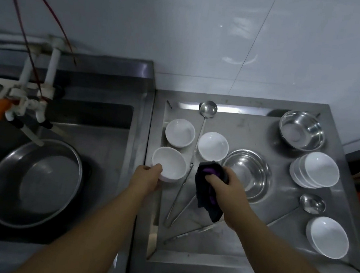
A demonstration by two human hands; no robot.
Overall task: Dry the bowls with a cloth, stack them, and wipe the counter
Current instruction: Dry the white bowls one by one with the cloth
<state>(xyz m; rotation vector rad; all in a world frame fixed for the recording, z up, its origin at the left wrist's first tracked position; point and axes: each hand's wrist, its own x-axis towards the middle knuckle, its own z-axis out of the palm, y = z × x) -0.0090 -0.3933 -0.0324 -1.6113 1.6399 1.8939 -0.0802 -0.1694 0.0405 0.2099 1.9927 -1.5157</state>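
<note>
Glossy white bowls; dark soft cloth; brushed steel counter; shiny metal ladles.

Looks like a working kitchen's wash-up corner: steel sink with taps and a basin on the left, steel counter on the right carrying white bowls, steel bowls and ladles, grey tiled wall behind.

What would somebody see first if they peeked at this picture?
Probably the two bare arms reaching in: the left hand grips the rim of a round white bowl at the counter's left edge, and the right hand clutches a dark cloth with purple patches beside it. Next, the stack of white bowls at the right, and the big round steel basin in the sink.
</note>
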